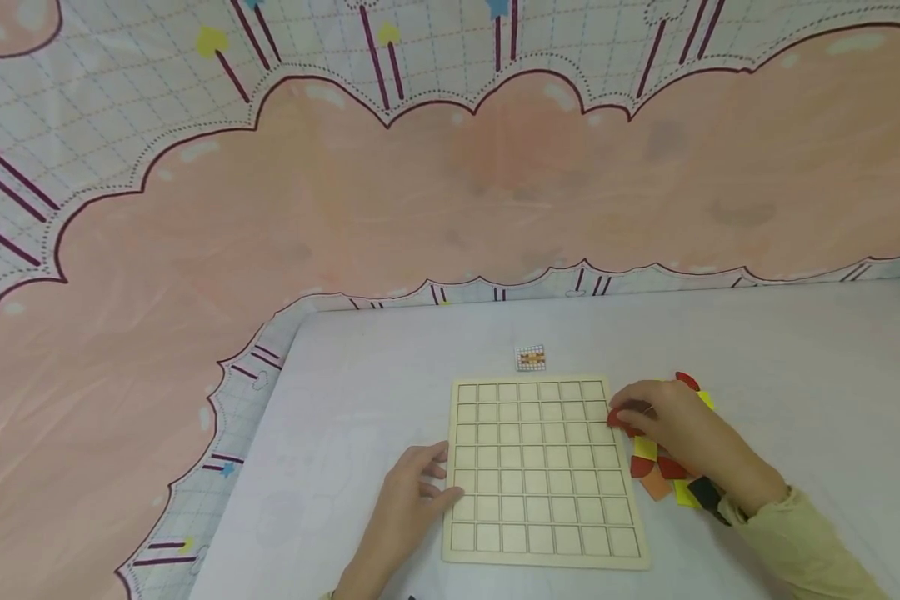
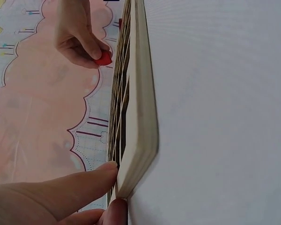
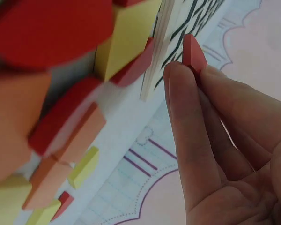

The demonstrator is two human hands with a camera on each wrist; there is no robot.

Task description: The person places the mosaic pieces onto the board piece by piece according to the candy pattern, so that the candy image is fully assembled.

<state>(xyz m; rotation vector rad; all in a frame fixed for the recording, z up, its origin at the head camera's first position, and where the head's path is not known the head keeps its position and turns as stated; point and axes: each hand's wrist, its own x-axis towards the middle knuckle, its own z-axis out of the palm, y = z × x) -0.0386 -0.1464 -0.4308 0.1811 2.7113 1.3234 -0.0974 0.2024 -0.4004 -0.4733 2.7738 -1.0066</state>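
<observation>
A pale wooden board (image 1: 536,458) with a grid of square cells lies flat on the table. My left hand (image 1: 411,493) holds its left edge; in the left wrist view the thumb (image 2: 91,180) lies on the gridded face and a fingertip (image 2: 115,212) is at the edge near the corner. Over the board's upper right edge, my right hand (image 1: 671,412) pinches a small red piece with one curved side (image 1: 613,418). The right wrist view shows this red piece (image 3: 192,54) between thumb and fingertips, above the surface.
Loose tiles lie right of the board, partly under my right forearm: yellow (image 1: 645,448), orange (image 1: 656,483), red (image 1: 672,468) and black (image 1: 703,493). A small patterned card (image 1: 531,358) lies beyond the board's far edge. A cloud-patterned curtain (image 1: 420,200) hangs behind the table.
</observation>
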